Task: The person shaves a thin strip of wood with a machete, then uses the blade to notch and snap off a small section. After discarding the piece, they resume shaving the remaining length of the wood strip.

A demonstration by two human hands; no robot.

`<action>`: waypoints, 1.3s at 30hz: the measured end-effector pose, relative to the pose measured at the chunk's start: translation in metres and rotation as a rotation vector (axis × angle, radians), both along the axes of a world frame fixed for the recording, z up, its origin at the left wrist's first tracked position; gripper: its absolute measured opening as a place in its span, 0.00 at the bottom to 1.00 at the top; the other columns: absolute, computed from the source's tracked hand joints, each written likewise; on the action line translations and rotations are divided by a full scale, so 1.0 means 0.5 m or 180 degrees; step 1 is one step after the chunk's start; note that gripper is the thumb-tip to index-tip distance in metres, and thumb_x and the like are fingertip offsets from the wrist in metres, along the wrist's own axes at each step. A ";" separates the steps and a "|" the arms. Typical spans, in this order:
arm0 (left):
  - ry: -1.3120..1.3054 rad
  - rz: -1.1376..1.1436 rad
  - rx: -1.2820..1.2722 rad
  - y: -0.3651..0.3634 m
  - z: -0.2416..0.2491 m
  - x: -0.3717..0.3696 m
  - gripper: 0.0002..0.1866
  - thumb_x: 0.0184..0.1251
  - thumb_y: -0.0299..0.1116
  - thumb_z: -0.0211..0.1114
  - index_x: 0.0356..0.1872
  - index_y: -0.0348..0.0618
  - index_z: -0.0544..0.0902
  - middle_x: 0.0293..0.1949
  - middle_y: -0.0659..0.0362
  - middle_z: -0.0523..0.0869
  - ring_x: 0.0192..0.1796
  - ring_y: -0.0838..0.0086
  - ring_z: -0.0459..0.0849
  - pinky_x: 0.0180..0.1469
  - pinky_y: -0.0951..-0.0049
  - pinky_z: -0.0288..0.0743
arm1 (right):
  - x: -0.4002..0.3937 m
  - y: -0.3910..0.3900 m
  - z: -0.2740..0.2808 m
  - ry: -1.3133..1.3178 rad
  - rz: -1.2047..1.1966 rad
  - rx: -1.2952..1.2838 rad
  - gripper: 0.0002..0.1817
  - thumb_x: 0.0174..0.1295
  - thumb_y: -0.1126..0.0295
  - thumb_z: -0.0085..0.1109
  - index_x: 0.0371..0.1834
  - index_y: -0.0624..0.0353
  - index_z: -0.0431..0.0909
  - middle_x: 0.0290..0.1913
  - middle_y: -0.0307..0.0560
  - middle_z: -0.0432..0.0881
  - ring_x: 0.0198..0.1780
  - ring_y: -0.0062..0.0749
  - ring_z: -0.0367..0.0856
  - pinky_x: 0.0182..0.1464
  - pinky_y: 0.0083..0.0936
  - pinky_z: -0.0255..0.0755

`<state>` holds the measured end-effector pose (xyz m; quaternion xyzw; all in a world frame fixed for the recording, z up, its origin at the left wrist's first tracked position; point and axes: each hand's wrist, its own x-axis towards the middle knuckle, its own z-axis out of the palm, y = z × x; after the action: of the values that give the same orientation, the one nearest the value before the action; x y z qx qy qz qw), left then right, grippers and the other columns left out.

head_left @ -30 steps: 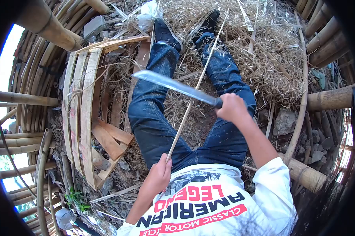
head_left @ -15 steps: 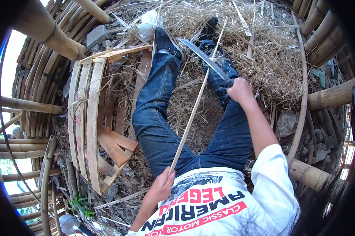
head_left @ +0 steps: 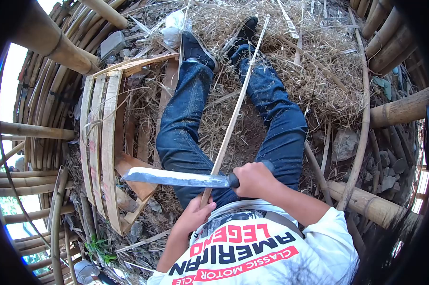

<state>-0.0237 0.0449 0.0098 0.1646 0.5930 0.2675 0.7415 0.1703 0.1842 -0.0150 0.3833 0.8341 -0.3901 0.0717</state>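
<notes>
My left hand is closed round the near end of a long, thin bamboo strip, close to my lap. From there the strip slants away between my legs toward my shoes. In my right hand is the dark handle of a machete, gripped near my right thigh. Its broad blade points left and crosses over the strip just beyond my left fingers. Where blade and strip cross, the strip is partly covered by the metal.
A broken wooden crate lies to the left of my legs. Curly bamboo shavings heap up ahead and to the right. Thick bamboo poles stick in from both sides, and a rock sits at right.
My right hand has drawn the machete back toward my lap, from far along the strip to near my left hand. The blade has swung round to point left. My left hand keeps its hold.
</notes>
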 end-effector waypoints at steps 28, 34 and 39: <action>0.1213 -0.0648 0.0878 0.000 -0.003 0.010 0.15 0.65 0.30 0.70 0.37 0.41 0.69 0.21 0.69 0.67 0.24 0.87 0.63 0.25 0.80 0.58 | 0.019 0.116 -0.005 -0.0499 -0.0133 0.0015 0.14 0.43 0.62 0.67 0.30 0.59 0.87 0.34 0.60 0.87 0.39 0.53 0.87 0.48 0.41 0.81; 0.1383 -0.0673 0.0772 -0.008 0.014 -0.013 0.16 0.65 0.31 0.71 0.36 0.42 0.69 0.24 0.67 0.68 0.27 0.85 0.65 0.27 0.79 0.61 | 0.094 0.229 -0.039 -0.0976 -0.1018 0.0741 0.15 0.45 0.62 0.66 0.34 0.60 0.87 0.37 0.60 0.87 0.43 0.53 0.87 0.50 0.43 0.80; 0.1114 -0.0615 0.0787 -0.004 0.025 0.007 0.16 0.64 0.31 0.72 0.36 0.42 0.69 0.23 0.69 0.67 0.25 0.86 0.64 0.25 0.80 0.60 | 0.138 0.292 -0.055 -0.0974 -0.1671 0.0814 0.14 0.49 0.65 0.63 0.34 0.65 0.85 0.38 0.64 0.86 0.44 0.56 0.86 0.52 0.44 0.80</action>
<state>-0.0203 0.0431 0.0221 0.3540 0.6567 0.2332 0.6237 0.2395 0.3301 -0.0424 0.6453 0.7286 -0.2253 0.0445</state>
